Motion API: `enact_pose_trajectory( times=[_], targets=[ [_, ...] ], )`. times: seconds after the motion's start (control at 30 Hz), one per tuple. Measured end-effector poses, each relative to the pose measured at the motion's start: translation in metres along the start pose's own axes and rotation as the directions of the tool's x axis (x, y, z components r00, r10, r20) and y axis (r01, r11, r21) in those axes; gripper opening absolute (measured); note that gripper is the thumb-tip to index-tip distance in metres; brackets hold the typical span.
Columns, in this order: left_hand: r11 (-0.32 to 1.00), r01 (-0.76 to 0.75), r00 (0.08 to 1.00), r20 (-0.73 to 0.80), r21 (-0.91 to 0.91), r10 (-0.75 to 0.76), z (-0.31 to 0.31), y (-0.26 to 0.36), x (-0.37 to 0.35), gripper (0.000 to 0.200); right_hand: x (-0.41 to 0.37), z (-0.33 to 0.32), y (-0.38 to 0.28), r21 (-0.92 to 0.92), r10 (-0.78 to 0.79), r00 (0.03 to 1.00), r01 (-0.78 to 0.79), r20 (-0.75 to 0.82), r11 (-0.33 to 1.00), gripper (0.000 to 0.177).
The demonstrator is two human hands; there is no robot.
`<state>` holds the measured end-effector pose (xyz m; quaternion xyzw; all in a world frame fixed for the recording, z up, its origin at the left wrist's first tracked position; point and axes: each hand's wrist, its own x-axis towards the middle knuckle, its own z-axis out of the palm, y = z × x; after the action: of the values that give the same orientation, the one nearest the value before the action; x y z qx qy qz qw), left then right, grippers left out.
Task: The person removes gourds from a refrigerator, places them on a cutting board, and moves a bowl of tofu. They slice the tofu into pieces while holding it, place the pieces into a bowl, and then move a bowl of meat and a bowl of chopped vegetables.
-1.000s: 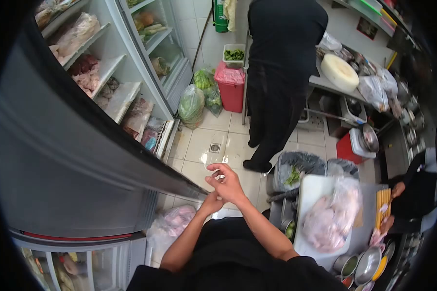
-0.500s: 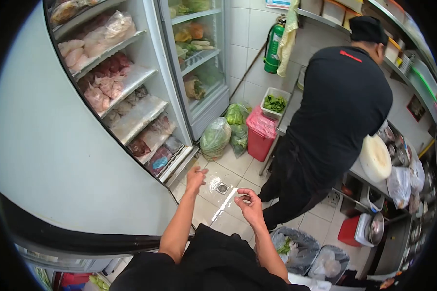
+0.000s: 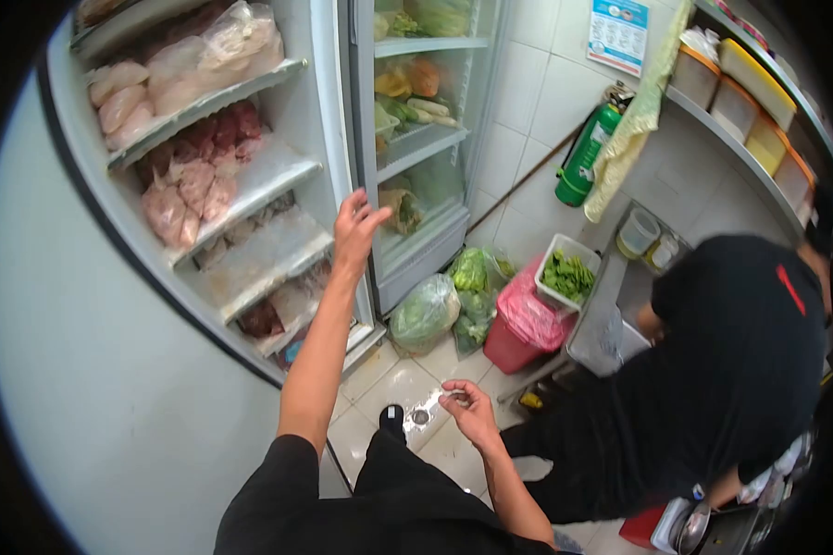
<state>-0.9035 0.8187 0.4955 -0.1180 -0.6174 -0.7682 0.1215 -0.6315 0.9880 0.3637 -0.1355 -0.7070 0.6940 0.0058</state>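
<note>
My left hand (image 3: 355, 233) is raised with its fingers apart, holding nothing. In this view it overlaps the edge between the opened upright freezer (image 3: 329, 139) and the glass-door fridge (image 3: 435, 245). Bagged raw meat (image 3: 194, 190) fills the freezer shelves beside it, and vegetables (image 3: 421, 79) show behind the fridge glass. Lower down, my right hand (image 3: 472, 413) hangs over the tiled floor near a drain (image 3: 421, 416). Its fingers are loosely curled and the thumb is apart from them, with nothing visible between.
A co-worker in black (image 3: 713, 370) bends over the counter at right. Bagged vegetables (image 3: 425, 314) and a red bin (image 3: 523, 328) stand on the floor ahead. A tub of greens (image 3: 566, 273) sits above the bin. A green fire extinguisher (image 3: 589, 157) hangs on the wall.
My left hand has risen and moved toward the fridges. I have stepped closer to them, with one shoe now showing. The co-worker has bent lower, farther right in view.
</note>
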Motion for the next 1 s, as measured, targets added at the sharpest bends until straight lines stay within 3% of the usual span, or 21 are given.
enact_pose_trajectory(
  times=[0.07,0.1,0.17,0.27,0.3,0.37,0.4,0.47,0.57,0.7,0.8,0.93,1.0],
  targets=[
    [0.974,-0.194,0.981,0.013,0.114,0.194,0.027,0.012,0.079,0.088,0.043,0.008,-0.010,-0.028,-0.003,1.000,0.004,0.009,1.000,0.026],
    [0.973,-0.198,0.980,0.014,0.116,0.198,0.035,0.021,0.118,0.088,0.061,0.013,-0.014,-0.050,0.009,1.000,-0.008,0.014,0.999,0.026],
    [0.775,-0.347,0.893,-0.066,0.528,0.445,0.053,0.042,0.190,0.092,0.102,0.018,-0.028,-0.004,0.002,1.000,-0.002,0.025,1.000,0.026],
    [0.778,-0.198,0.949,-0.081,0.596,0.304,0.070,0.068,0.243,0.097,0.152,0.023,-0.045,0.041,0.009,1.000,-0.009,0.000,0.999,0.026],
    [0.692,-0.238,0.908,-0.096,0.682,0.407,0.076,0.060,0.249,0.100,0.165,0.024,-0.043,0.051,-0.003,1.000,0.004,-0.010,0.999,0.026],
    [0.747,-0.264,0.885,-0.155,0.610,0.440,0.082,0.049,0.252,0.100,0.185,0.026,-0.042,0.079,0.009,0.999,-0.006,-0.034,0.997,0.026],
    [0.712,-0.276,0.856,-0.172,0.645,0.488,0.086,0.045,0.245,0.100,0.187,0.023,-0.048,0.064,0.099,0.995,-0.096,-0.033,0.993,0.026],
    [0.665,-0.299,0.822,-0.169,0.684,0.544,0.090,0.034,0.233,0.101,0.196,0.017,-0.032,0.084,0.082,0.995,-0.077,-0.054,0.993,0.027],
    [0.746,-0.065,0.904,-0.278,0.663,0.325,0.068,0.017,0.259,0.094,0.197,0.010,-0.013,0.109,0.034,0.993,-0.021,-0.116,0.994,0.024],
    [0.701,-0.060,0.850,-0.331,0.710,0.409,0.069,0.009,0.274,0.081,0.194,-0.006,0.012,0.099,0.172,0.974,-0.159,-0.145,0.982,0.025],
    [0.785,-0.046,0.844,-0.397,0.618,0.362,0.068,0.011,0.275,0.073,0.192,-0.014,0.023,0.157,0.350,0.933,-0.335,-0.080,0.929,0.027],
    [0.767,-0.084,0.840,-0.369,0.636,0.397,0.066,0.002,0.269,0.073,0.218,0.003,0.017,0.100,0.232,0.972,-0.229,-0.023,0.968,0.027],
    [0.742,-0.177,0.855,-0.272,0.646,0.441,0.072,-0.001,0.248,0.074,0.246,0.021,0.000,-0.042,0.031,1.000,-0.031,-0.001,0.999,0.028]
  ],
)
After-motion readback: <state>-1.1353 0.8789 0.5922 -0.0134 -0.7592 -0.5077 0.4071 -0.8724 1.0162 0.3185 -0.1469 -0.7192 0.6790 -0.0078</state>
